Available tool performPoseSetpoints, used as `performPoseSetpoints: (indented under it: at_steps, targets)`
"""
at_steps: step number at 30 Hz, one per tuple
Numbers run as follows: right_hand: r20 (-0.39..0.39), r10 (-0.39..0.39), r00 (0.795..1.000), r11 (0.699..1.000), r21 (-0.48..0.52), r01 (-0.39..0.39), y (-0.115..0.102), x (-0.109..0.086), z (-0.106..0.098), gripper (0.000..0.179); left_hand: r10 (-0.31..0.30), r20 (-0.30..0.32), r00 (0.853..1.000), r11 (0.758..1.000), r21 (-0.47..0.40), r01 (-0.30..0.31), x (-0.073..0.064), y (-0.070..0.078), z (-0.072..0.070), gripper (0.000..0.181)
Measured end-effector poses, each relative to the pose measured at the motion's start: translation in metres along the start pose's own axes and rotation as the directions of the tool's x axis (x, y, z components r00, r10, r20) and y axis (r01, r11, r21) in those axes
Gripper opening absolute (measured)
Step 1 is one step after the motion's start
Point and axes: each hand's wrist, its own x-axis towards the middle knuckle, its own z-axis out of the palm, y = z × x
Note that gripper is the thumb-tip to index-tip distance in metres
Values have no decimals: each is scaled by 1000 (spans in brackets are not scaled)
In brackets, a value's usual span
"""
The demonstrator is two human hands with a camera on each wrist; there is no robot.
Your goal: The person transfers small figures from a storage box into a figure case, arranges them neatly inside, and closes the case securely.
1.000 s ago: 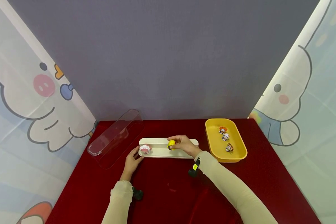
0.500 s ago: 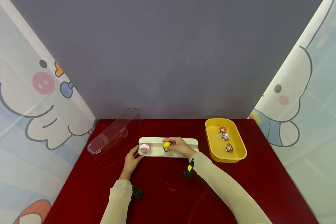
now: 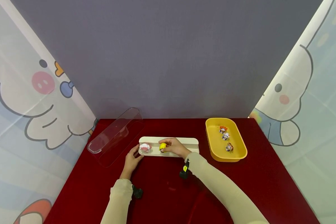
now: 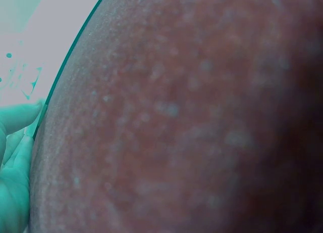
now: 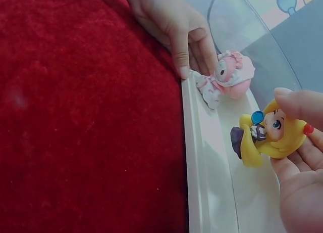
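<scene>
A long white tray (image 3: 155, 152) lies across the middle of the table. My left hand (image 3: 131, 161) touches its left end, thumb at the front corner and the other fingers along the end. A pink-and-white figurine (image 5: 237, 75) stands in the tray close to that hand. Over the tray, just right of it, my right hand (image 3: 177, 147) pinches a yellow-haired figurine (image 5: 282, 134) between thumb and fingers. This figurine looks tilted in the right wrist view. A blurred brown surface fills most of the left wrist view, with part of a hand (image 4: 15, 187) at the left edge.
On the right stands a yellow bin (image 3: 216, 149) with three small figurines (image 3: 225, 136) in it. A clear plastic cover (image 3: 112, 133) lies at an angle on the left. Red cloth (image 3: 162, 193) covers the table, and a grey panel (image 3: 168, 62) rises behind.
My right hand has moved left along the tray with the yellow-haired figurine, nearer to the pink-and-white one. The left hand has stayed at the tray's left end.
</scene>
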Motion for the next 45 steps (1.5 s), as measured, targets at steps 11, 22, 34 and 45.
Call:
performPoseSetpoints:
  at_steps: [11, 22, 34, 45]
  targets:
    - [30, -32, 999, 998, -55, 34, 0, 3, 11, 38, 0, -11, 1000, 1000, 9, 0, -2, 1, -1, 65]
    - [16, -4, 1000, 997, -77, 5, 3, 11, 22, 40, 13, -19, 1000, 1000, 5, -12, -1, -1, -2, 65]
    - [52, -19, 998, 993, -119, 25, -22, 2, 23, 38, 28, -11, 1000, 999, 20, -28, -1, 3, -1, 64]
    - [0, 11, 1000, 989, -151, -10, 13, 21, 24, 38, 10, -14, 1000, 1000, 6, -10, 0, 0, 1, 65]
